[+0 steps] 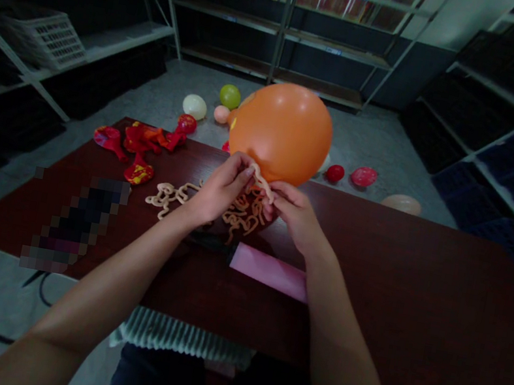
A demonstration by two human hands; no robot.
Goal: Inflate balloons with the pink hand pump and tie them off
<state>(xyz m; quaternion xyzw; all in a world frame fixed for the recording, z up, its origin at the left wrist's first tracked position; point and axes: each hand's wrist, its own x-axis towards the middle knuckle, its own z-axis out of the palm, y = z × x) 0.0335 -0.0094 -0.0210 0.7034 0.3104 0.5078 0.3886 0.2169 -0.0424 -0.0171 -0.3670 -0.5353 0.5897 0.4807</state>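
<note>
Metal shelving (283, 24) stood at twelve o'clock, beyond the dark bench (392, 296). Over the bench, the left hand (222, 188) and right hand (297, 214) pinched opposite ends of a wavy beige strip (262, 183). From there, a large orange balloon (282, 130) sat at twelve o'clock, a pink cylinder (270, 271) at five, limp balloons (140, 137) around nine; loose strips (164, 187) lay below the hands.

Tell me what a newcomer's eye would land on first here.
Probably the big orange balloon, in the picture's upper middle. Next, the pale wavy strip that the left hand and right hand hold between them, in front of it. Then the pink tube, lying on the dark table nearer the camera.
</note>
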